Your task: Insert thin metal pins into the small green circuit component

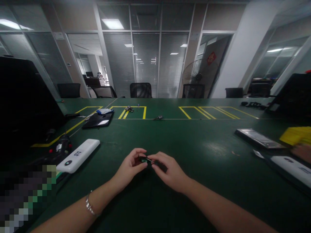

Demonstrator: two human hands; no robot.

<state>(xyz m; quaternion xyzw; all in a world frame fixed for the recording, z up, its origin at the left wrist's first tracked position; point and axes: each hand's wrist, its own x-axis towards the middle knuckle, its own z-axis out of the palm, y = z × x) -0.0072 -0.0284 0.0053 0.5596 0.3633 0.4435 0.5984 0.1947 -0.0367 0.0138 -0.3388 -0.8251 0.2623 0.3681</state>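
Note:
Low in the middle of the view, my left hand [132, 165] pinches a small dark part with some green on it [143, 160]. Close on its right, my right hand [169, 171] is closed around a dark-handled tool [159, 165], whose thin metal shaft points left to the small part. Both hands are just above the green table [155, 139], fingertips nearly meeting. The small part is partly hidden by the fingers, and its exact shape is too small to tell.
A white power bank [79, 156] lies at left, near a black laptop-like case [98, 119]. Small metal pieces [129, 109] and another [159, 117] lie farther back. At right are a metal-topped box [259, 139], a white device [293, 168] and another person's hand [302, 152].

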